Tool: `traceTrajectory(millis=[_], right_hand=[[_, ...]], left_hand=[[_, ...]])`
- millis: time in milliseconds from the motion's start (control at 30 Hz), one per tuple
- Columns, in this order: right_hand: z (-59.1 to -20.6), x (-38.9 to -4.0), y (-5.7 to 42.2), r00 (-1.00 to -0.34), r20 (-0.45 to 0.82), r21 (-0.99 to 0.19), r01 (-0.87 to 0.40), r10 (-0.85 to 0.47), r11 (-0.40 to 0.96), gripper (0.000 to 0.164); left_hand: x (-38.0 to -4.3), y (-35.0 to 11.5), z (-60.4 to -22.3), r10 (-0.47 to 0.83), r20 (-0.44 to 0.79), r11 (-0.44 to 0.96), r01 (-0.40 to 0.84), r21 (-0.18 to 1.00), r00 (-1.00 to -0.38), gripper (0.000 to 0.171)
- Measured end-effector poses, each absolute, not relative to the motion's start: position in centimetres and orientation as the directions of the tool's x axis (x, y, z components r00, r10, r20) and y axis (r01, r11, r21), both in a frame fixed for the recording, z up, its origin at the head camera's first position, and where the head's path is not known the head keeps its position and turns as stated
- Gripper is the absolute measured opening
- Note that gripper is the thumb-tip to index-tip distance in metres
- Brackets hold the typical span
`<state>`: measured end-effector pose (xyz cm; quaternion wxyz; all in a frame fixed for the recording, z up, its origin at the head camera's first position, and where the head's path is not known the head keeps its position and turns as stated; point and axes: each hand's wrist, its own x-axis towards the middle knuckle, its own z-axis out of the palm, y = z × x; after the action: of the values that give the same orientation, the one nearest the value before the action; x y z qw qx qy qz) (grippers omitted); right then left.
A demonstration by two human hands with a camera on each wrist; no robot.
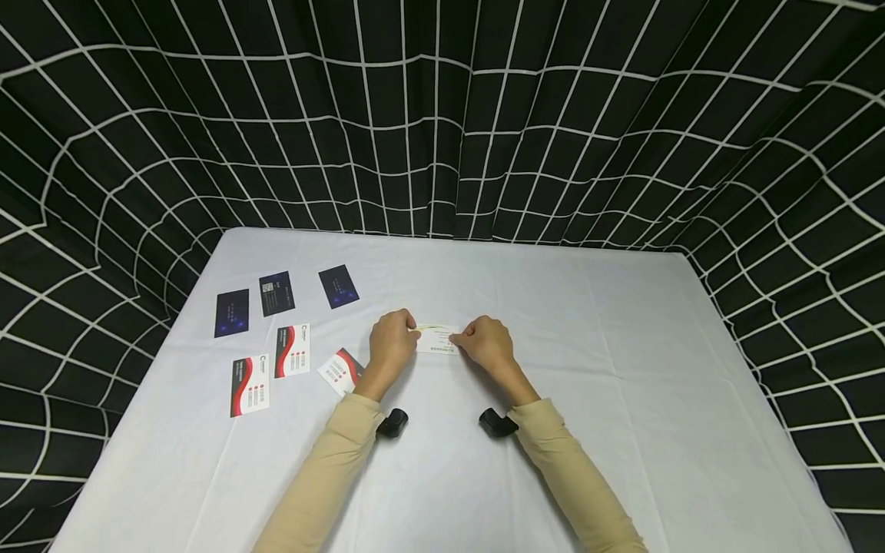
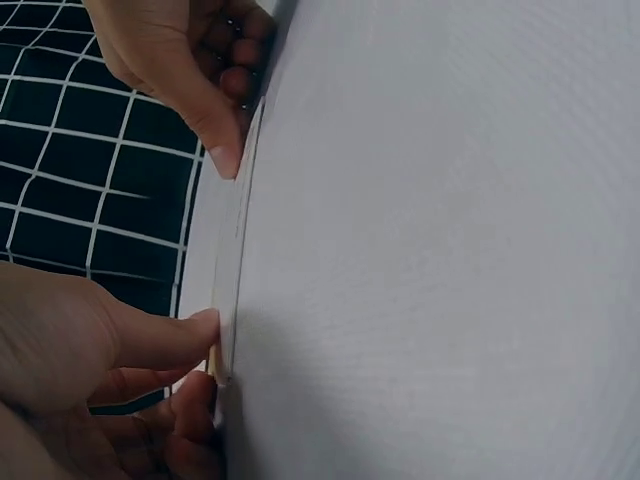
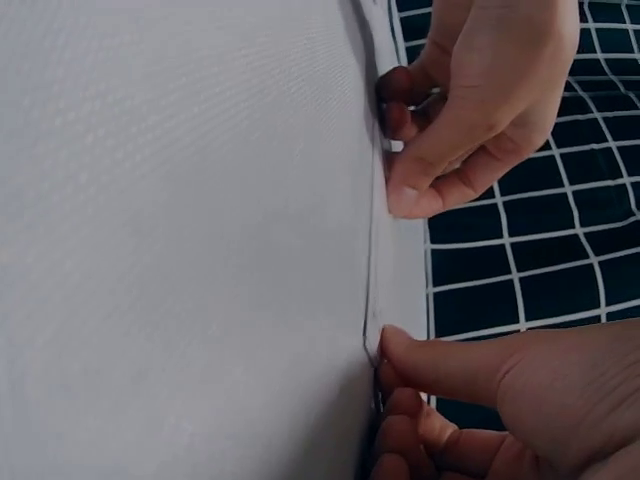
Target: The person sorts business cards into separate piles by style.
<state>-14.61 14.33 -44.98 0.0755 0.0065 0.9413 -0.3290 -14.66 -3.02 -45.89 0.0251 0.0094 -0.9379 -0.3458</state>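
A white business card (image 1: pixel 435 342) with a thin yellow curve and small print lies between my hands near the table's middle. My left hand (image 1: pixel 391 338) pinches its left end between thumb and fingers. At the right end, my right hand (image 1: pixel 488 342) pinches it the same way. From the left wrist view, the card (image 2: pixel 236 240) appears almost edge-on, low against the cloth, with the left thumb (image 2: pixel 180 338) on its near end. In the right wrist view, the right thumb (image 3: pixel 430 362) presses the near end of the card (image 3: pixel 376 260).
To the left lie three dark blue cards (image 1: pixel 231 312), (image 1: pixel 276 293), (image 1: pixel 339 286) and three red-and-white cards (image 1: pixel 250 385), (image 1: pixel 293 351), (image 1: pixel 339 372), the last partly behind my left forearm. White cloth (image 1: pixel 588 330) covers the table; a black gridded curtain (image 1: pixel 442 115) surrounds it.
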Motion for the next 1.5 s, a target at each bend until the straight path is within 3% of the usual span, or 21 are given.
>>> traceTrajectory(millis=[200,433,667,867,967,1200,1367,1500], right_hand=[[-43.6,-13.6,12.8,-1.0,0.012,-0.632,-0.01,-0.003,0.775,0.026],[-43.4,-10.6,8.4,-0.981,0.148,-0.503,-0.186,-0.128,0.844,0.025],[-44.8,-7.9,4.8,-0.947,0.153,-0.346,-0.318,-0.281,0.883,0.047],[-44.8,-6.7,2.0,-0.938,0.122,-0.266,-0.345,-0.324,0.9,0.081],[-44.9,-6.5,0.9,-0.933,0.093,-0.26,-0.36,-0.348,0.896,0.089],[-44.7,-7.2,0.1,-0.942,-0.012,-0.385,-0.305,-0.335,0.871,0.077],[-44.7,-7.5,0.6,-0.943,-0.054,-0.438,-0.273,-0.328,0.856,0.067],[-44.8,-8.2,1.5,-0.946,0.005,-0.491,-0.284,-0.324,0.823,0.051]], left_hand=[[-13.7,-3.4,-44.5,-0.025,0.047,0.762,0.011,0.647,-0.999,0.025],[-11.5,-7.1,-44.0,-0.037,0.076,0.807,0.015,0.59,-0.996,0.039],[-9.3,-10.7,-44.6,-0.039,0.061,0.859,-0.003,0.511,-0.997,0.061],[-8.4,-11.4,-44.6,-0.03,0.062,0.863,0.005,0.505,-0.998,0.067],[-8.2,-11.6,-44.6,-0.045,0.066,0.858,-0.005,0.513,-0.997,0.069],[-8.0,-12.1,-45.2,-0.08,0.072,0.85,-0.03,0.526,-0.994,0.071],[-7.9,-12.5,-45.3,-0.085,0.095,0.821,-0.015,0.571,-0.992,0.059],[-8.3,-13.0,-44.5,-0.102,0.115,0.749,0.0,0.662,-0.988,0.046]])
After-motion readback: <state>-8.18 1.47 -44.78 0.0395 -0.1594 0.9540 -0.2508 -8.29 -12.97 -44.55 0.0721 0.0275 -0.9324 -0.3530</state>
